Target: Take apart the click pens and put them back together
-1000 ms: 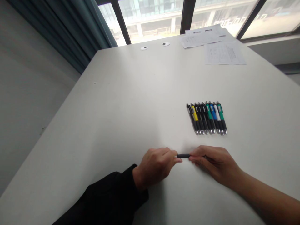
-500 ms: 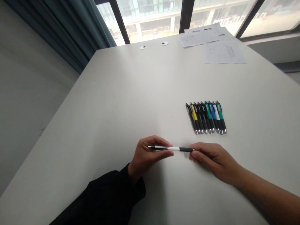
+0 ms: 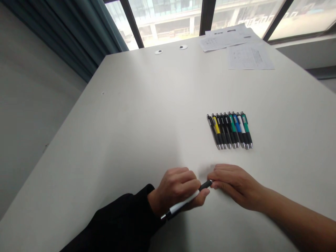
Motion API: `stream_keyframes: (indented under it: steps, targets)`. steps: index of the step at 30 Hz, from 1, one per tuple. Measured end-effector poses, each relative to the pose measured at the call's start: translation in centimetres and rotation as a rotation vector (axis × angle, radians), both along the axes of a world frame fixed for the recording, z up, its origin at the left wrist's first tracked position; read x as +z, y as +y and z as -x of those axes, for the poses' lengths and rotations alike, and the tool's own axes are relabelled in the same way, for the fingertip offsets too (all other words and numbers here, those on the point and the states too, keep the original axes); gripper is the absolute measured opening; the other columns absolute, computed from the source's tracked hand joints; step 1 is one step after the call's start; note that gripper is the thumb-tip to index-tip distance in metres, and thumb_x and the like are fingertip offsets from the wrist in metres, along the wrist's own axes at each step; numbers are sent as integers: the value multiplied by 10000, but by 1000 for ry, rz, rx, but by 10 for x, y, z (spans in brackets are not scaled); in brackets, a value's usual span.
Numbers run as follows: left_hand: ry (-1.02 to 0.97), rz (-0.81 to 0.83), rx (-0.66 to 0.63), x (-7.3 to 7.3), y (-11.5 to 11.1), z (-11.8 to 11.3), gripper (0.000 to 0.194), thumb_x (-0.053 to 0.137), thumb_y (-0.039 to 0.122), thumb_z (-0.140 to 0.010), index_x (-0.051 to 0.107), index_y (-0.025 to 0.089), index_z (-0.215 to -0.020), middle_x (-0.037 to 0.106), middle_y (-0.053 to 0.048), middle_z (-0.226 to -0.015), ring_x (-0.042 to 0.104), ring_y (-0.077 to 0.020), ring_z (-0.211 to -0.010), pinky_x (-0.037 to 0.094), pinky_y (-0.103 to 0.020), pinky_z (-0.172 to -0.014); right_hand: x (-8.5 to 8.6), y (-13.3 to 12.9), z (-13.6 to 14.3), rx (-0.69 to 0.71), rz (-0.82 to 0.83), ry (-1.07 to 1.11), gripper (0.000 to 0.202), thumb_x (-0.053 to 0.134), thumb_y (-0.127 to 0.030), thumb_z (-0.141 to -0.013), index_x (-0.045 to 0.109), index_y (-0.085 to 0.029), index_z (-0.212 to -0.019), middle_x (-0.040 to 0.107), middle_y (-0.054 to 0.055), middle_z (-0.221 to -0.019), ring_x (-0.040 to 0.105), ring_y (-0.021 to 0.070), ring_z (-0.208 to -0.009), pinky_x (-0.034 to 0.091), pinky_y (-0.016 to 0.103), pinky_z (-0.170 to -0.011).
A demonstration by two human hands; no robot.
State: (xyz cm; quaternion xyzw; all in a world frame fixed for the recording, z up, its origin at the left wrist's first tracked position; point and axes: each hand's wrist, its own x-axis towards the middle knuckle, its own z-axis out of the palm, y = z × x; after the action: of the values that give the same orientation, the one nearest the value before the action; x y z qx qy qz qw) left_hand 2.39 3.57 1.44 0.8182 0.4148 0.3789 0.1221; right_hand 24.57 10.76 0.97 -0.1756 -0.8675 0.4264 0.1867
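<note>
A white click pen with a dark grip lies slanted across my left hand, its clicker end toward me and its tip up to the right. The fingers of that hand are closed around the barrel near the grip. My right hand pinches the silver tip between thumb and fingers. Beyond my right hand, a row of several pens lies side by side on the white table; their barrels are black, yellow, green, blue and white, with the tips pointing toward me.
Printed paper sheets lie at the far right of the table. Two white oval pieces with dark spots, one a left oval and one a right oval, sit near the back edge. A blue-grey curtain hangs at the far left beside the window.
The pen has turned from level to slanted, its clicker end swinging down toward me. My left hand has rolled over it and shifted right and nearer; my right hand has come slightly nearer.
</note>
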Motion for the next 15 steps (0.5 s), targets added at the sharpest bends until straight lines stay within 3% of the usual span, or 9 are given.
stream_keyframes:
  steps: [3,6,15]
  targets:
    - [-8,78,-16,-2,0,-1,387,521,208,-932,460,193,-551,479,24,-518,412,-93,-473,310,-269,-473,1,0,0,0,-32,18,213,464,-239,-1042,654,-168,-975,603,33,-719,522,160,-664,402,276,-612]
    - [-132,261,-54,-3,0,-3,447,434,219,-995,392,200,-550,397,41,-503,365,-88,-474,290,-269,-490,3,0,0,-36,-71,50,222,450,-233,-1043,658,-169,-1002,592,33,-705,521,155,-634,403,267,-579]
    - [-430,631,-48,-3,-2,-4,596,338,345,-1071,515,167,-530,533,-7,-506,496,-93,-483,432,-244,-585,-1,-4,0,-80,-229,139,247,522,-132,-991,627,-177,-1210,642,54,-757,550,170,-653,432,284,-600]
